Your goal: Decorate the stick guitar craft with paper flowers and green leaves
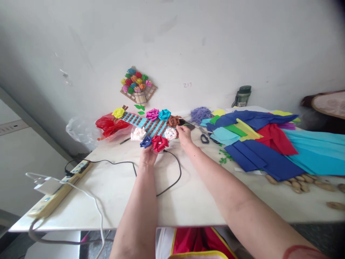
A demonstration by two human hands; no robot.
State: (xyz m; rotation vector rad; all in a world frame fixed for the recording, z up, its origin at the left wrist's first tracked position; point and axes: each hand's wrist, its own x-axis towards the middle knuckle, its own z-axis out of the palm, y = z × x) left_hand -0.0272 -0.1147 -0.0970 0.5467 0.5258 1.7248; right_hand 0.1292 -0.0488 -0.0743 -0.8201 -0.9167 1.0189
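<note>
One pale table [113, 194], its near edge crossing below the forearms; at 8 o'clock from the work, one cream power strip [60, 189] with a white charger [47, 186] and cables. Brown pods [296, 185], several, at 4 o'clock. Two bare hands, apart: the left hand [148, 157] lies at the panel's 6 o'clock, palm side under its near edge, fingers hidden, their grip impossible to tell; the right hand [184, 136] pinches the edge at 3 o'clock. Between them, one light-blue and brown lattice panel [151, 126], raised over the table, bearing flowers in yellow, magenta, turquoise, brown, red, dark blue and speckled white. Beside the right hand, dark-handled scissors [205, 138]; beyond, at 3 o'clock, overlapping coloured sheets [250, 154]. At 9 o'clock, red plastic [107, 125]. At 2 o'clock, a purple tangle [201, 114] and, farther, one green bottle [243, 96]. Farthest, at 11 o'clock, one diamond-shaped floral piece [138, 85] against the wall [210, 46].
</note>
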